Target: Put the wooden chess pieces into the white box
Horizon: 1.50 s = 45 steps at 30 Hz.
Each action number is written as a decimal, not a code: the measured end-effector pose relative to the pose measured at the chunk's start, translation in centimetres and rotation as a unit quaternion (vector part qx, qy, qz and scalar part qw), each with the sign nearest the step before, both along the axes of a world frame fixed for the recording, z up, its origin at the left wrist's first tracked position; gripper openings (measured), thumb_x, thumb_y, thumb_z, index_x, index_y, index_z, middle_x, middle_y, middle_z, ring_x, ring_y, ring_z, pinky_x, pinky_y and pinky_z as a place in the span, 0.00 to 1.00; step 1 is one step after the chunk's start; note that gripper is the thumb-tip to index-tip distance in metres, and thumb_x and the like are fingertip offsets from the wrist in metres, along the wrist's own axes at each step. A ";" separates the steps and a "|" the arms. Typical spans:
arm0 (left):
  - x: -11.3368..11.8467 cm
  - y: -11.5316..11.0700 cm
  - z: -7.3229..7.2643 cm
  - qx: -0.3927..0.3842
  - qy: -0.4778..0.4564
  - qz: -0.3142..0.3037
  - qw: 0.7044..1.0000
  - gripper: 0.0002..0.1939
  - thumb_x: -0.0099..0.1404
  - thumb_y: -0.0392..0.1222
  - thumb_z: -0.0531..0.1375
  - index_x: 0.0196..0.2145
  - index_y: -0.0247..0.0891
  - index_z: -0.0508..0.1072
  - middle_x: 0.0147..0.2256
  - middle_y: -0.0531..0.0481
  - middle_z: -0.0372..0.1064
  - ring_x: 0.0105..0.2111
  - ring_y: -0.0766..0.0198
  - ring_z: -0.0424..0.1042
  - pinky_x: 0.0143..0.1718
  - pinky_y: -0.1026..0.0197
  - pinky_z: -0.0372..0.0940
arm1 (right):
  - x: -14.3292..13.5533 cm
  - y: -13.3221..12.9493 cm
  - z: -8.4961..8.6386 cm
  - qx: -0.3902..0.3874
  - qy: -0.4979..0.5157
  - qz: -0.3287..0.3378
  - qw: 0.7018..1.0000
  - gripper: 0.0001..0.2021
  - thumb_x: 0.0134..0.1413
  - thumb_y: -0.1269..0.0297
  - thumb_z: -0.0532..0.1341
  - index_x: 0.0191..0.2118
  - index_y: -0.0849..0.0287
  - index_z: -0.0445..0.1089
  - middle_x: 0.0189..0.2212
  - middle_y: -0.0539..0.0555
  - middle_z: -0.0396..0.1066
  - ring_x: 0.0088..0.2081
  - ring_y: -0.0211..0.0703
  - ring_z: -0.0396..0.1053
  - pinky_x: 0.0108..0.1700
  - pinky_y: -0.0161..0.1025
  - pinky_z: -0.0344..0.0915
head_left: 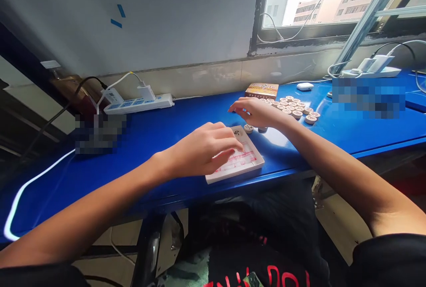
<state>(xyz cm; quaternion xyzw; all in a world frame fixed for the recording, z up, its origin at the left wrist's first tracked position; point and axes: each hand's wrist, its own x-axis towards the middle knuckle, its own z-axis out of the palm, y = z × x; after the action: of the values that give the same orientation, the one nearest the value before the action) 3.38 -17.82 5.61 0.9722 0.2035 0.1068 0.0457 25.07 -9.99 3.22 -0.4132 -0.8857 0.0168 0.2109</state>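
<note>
My left hand (pixel 213 147) is over a shallow white tray (pixel 234 174) near the table's front edge. Its fingers are loosely bent, thumb and index apart, and I see nothing held. Red lines show inside the tray, and a round piece with dark writing (pixel 237 132) lies at its far end. Just beyond it, my right hand (pixel 253 112) hovers with fingers pointing left, slightly bent and apart, nothing visible in them. Below that hand is a xiangqi piece (pixel 248 128), with another (pixel 262 129) partly hidden. Several more xiangqi pieces (pixel 289 106) sit grouped behind my right wrist.
On the blue table (pixel 159 131), a brown and yellow box (pixel 262 91) stands against the wall side. A white earphone case (pixel 305 86) lies to its right. Power strips (pixel 140 103) with plugged-in chargers are at left and at far right (pixel 372 72). A lit white cable (pixel 29 185) curves at left.
</note>
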 end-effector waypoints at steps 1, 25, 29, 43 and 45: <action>0.5 0.0 0.3 -0.007 0.028 -0.013 1.000 0.14 0.68 0.38 0.50 0.44 0.44 0.74 0.41 0.48 0.72 0.44 0.56 0.67 0.49 0.55 0.58 | 0.0 0.1 -0.2 -0.001 -0.004 -0.001 1.000 0.17 0.59 0.74 0.50 0.49 0.61 0.71 0.44 0.58 0.71 0.41 0.43 0.68 0.43 0.36 0.62; 1.3 0.7 -1.9 0.060 0.061 -0.087 0.993 0.14 0.69 0.38 0.53 0.49 0.42 0.73 0.37 0.48 0.72 0.40 0.59 0.69 0.44 0.59 0.64 | -0.6 -0.2 -0.3 -0.019 -0.043 0.020 0.999 0.15 0.60 0.71 0.52 0.49 0.60 0.71 0.44 0.57 0.72 0.43 0.43 0.70 0.46 0.38 0.64; 1.2 0.7 -2.0 0.039 0.056 -0.078 0.995 0.15 0.69 0.38 0.53 0.51 0.43 0.72 0.38 0.48 0.72 0.40 0.60 0.69 0.44 0.59 0.64 | -0.5 -0.1 -0.4 -0.026 -0.050 0.021 0.998 0.16 0.60 0.71 0.51 0.49 0.61 0.70 0.45 0.57 0.72 0.43 0.43 0.70 0.46 0.38 0.64; 1.4 0.2 -1.4 0.049 0.091 -0.060 0.993 0.19 0.65 0.31 0.55 0.51 0.45 0.72 0.35 0.48 0.70 0.37 0.60 0.69 0.40 0.60 0.64 | -0.5 0.4 -0.8 -0.042 -0.063 0.019 0.997 0.16 0.60 0.70 0.51 0.50 0.57 0.70 0.46 0.56 0.72 0.44 0.45 0.70 0.46 0.39 0.65; 1.4 0.3 -1.7 0.053 0.078 -0.065 0.993 0.20 0.64 0.30 0.55 0.51 0.45 0.72 0.36 0.48 0.71 0.37 0.60 0.69 0.42 0.59 0.64 | -0.5 0.4 -0.9 -0.046 -0.057 0.023 0.997 0.16 0.60 0.70 0.51 0.50 0.57 0.70 0.45 0.56 0.72 0.43 0.45 0.71 0.45 0.39 0.65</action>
<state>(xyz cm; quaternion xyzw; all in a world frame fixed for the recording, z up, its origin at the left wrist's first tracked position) 4.77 -17.55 3.90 0.9897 0.1368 0.0384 -0.0153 24.54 -9.60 2.35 -0.4025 -0.9037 0.0387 0.1406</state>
